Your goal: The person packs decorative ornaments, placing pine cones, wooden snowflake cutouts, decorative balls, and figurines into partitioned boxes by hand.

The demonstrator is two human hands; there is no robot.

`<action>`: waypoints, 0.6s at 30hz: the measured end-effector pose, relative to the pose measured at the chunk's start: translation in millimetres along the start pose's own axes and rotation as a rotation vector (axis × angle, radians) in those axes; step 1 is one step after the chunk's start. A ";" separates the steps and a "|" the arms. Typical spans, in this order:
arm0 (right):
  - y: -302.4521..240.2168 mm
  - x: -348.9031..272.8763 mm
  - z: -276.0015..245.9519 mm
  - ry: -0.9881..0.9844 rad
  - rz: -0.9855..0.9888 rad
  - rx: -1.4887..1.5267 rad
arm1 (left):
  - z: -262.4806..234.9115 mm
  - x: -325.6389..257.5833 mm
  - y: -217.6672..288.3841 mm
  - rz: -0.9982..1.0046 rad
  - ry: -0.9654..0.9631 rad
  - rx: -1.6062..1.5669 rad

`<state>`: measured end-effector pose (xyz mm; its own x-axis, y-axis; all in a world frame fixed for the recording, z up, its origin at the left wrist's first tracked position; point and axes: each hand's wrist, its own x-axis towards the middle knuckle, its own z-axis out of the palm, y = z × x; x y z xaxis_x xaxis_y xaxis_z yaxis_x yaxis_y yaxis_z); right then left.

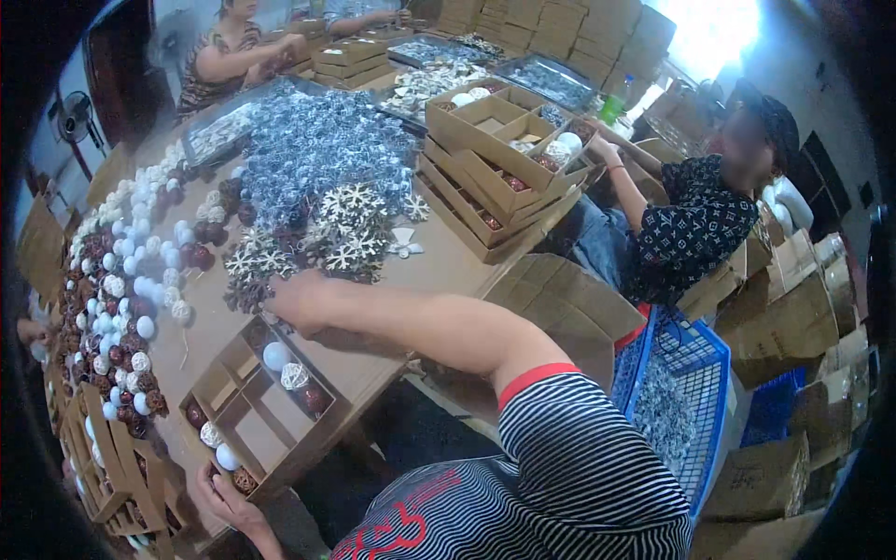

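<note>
My left hand [230, 502] grips the near left corner of a divided cardboard box [245, 403] at the table's front edge. White, dark red and brown wicker balls lie along two of its sides; several compartments hold nothing. A white ball [276, 356] and a white wicker ball [294, 376] sit at its right side. Beyond the box, my right hand [297, 302] reaches down to the near edge of a pile of wooden snowflakes [347, 222]; its fingertips are hidden, so I cannot tell what they hold. A small white angel-shaped piece [404, 243] lies beside the pile.
Loose balls [131, 280] cover the table's left side. Behind the snowflakes spreads a heap of silvery pieces [322, 140]. Stacked divided boxes [499, 177] stand at the right, near a co-worker [695, 205]. A blue basket [714, 373] stands by my right side. Another person [224, 61] works across the table.
</note>
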<state>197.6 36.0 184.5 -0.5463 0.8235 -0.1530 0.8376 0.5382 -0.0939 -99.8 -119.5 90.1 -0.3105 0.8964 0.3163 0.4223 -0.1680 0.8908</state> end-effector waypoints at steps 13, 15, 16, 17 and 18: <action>-1.1 14.1 16.0 0.213 -0.137 0.008 | -15.9 14.1 -52.3 0.086 -0.059 0.089; 1.9 14.7 14.5 0.111 -0.127 -0.043 | -10.5 12.4 -43.1 0.067 -0.031 0.148; 2.1 19.8 17.9 0.142 -0.121 -0.070 | -11.1 13.4 -45.5 0.070 -0.033 0.149; 2.9 22.5 18.8 0.091 -0.108 -0.037 | -12.8 13.9 -48.9 0.060 -0.019 0.143; 0.5 19.1 10.7 0.040 -0.091 -0.007 | -12.4 14.8 -53.4 0.051 -0.006 0.132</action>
<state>187.6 50.1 171.0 -0.6203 0.7773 -0.1051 0.7843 0.6125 -0.0987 -137.5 -102.3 51.2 -0.2808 0.8906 0.3578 0.5461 -0.1583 0.8226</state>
